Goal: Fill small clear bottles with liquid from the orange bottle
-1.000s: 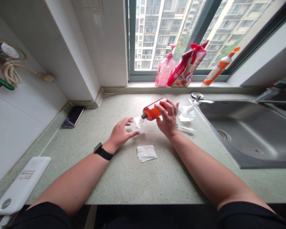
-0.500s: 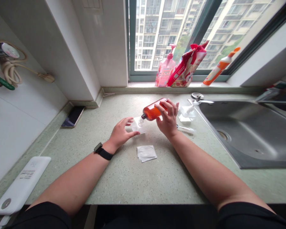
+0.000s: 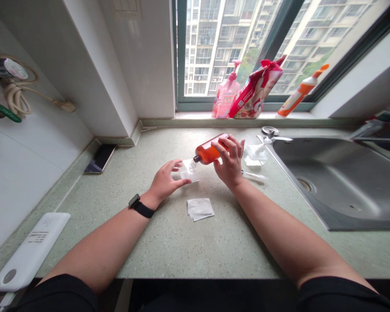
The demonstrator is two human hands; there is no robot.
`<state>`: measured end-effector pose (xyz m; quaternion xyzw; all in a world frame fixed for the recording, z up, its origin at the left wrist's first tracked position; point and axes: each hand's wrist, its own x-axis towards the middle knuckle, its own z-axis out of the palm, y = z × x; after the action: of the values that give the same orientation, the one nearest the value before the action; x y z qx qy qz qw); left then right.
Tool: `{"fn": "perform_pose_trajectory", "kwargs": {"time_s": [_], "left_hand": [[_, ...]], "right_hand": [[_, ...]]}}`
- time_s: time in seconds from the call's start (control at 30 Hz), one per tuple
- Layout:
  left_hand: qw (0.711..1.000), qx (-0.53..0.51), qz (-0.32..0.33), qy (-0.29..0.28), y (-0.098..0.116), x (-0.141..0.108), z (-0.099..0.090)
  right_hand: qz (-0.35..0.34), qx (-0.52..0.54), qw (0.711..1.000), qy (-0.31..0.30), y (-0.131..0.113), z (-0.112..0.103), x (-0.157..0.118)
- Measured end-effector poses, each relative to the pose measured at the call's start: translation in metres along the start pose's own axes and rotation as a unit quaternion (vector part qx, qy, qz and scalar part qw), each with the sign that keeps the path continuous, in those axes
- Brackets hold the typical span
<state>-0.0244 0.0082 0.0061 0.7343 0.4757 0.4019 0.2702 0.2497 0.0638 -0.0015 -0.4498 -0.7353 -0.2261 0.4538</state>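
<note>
- Your right hand point(image 3: 229, 167) is grasping the orange bottle point(image 3: 208, 151), tilting its neck left above the clear container point(image 3: 192, 174).
- Your left hand point(image 3: 165, 180) is holding that container between curved thumb and fingers.
- Your forearms point(image 3: 273, 221) are slanting inward over the counter point(image 3: 182, 251).

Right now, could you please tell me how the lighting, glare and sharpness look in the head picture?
In the head view, daylight from the window brightens the far counter; head view again, a pale sheen lies on the orange bottle in the right hand; head view too, the print on the white power bank is smeared and wide-angle distortion slants the window frame.
</note>
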Motion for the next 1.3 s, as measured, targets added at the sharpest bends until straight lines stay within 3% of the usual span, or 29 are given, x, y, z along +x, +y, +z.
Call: {"fn": "perform_pose_trajectory", "kwargs": {"time_s": [1.3], "left_hand": [[1.0,0.0,0.001,0.0,-0.0002,-0.0004,0.0003]], "right_hand": [[-0.013,-0.019,1.0,-0.002,0.0008,-0.0012,0.0009]]}}
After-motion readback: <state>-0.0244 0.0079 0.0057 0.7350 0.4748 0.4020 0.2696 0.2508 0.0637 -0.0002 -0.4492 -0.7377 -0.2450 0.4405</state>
